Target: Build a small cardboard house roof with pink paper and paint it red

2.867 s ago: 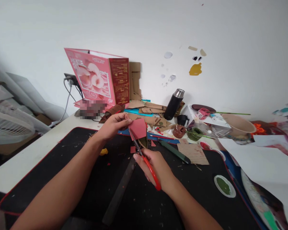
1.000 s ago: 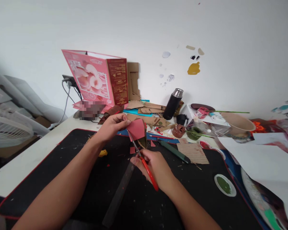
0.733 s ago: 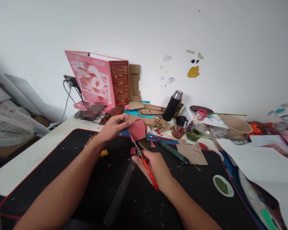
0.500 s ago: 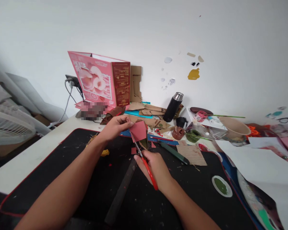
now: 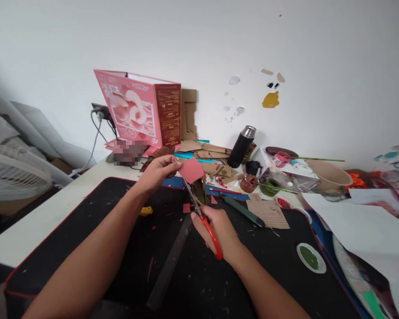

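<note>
My left hand [image 5: 158, 172] pinches a small red piece of paper [image 5: 190, 170] by its left edge, holding it above the black mat [image 5: 86, 230]. My right hand [image 5: 215, 228] grips red-handled scissors [image 5: 202, 216]; their blades point up toward the lower edge of the red paper. A small red scrap [image 5: 186, 207] lies on the mat just below the paper. A dark ruler [image 5: 171, 262] lies on the mat under my right hand.
A pink box [image 5: 137, 108] stands against the wall with cardboard pieces [image 5: 206, 153] beside it. A black flask [image 5: 241, 146], paint pots [image 5: 249, 182], a green craft knife [image 5: 242, 211], corrugated card [image 5: 267, 212], a beige bowl [image 5: 328, 175] and white paper [image 5: 365, 226] crowd the right. A fan [image 5: 13, 177] sits at left.
The red paper has been turned and lifted slightly, now tilted flatter. The scissors have dropped back a little from the paper, and a thin red strip now lies on the mat near the ruler.
</note>
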Demonstrator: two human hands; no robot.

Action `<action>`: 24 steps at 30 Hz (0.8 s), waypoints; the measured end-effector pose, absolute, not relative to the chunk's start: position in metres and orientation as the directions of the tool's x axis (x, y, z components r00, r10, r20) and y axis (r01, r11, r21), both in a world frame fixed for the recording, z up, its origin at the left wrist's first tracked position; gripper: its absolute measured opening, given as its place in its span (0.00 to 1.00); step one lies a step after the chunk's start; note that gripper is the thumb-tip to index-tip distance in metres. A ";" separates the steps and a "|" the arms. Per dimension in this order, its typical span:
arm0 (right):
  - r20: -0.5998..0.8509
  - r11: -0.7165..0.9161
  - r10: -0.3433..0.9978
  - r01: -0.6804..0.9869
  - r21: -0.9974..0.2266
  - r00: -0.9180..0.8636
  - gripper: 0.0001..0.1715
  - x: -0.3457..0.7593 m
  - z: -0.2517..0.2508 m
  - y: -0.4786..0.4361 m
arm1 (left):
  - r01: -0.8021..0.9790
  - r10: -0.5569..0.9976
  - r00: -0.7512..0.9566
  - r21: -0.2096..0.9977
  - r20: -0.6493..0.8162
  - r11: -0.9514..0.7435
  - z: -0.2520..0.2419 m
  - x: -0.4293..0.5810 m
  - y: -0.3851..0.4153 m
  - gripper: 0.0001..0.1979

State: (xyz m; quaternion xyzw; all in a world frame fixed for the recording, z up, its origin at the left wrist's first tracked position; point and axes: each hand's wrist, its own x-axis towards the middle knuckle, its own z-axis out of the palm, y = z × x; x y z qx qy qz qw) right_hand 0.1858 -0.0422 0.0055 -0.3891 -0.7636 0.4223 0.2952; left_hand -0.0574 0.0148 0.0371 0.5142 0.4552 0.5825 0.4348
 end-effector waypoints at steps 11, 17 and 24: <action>0.026 0.063 0.902 0.072 -0.995 -0.431 0.22 0.190 0.019 -0.049 | -0.175 0.973 -0.172 0.967 0.154 -0.184 0.039 -0.056 0.017 0.21; -0.043 -0.071 0.975 -0.123 -0.990 -0.219 0.30 0.193 0.029 -0.032 | 0.173 0.985 0.003 0.970 0.170 -0.168 0.042 -0.044 0.008 0.22; -0.033 -0.062 0.986 -0.175 -0.983 -0.166 0.29 0.195 0.032 -0.027 | 0.467 0.922 -0.043 0.823 0.385 -0.322 0.036 -0.033 0.006 0.17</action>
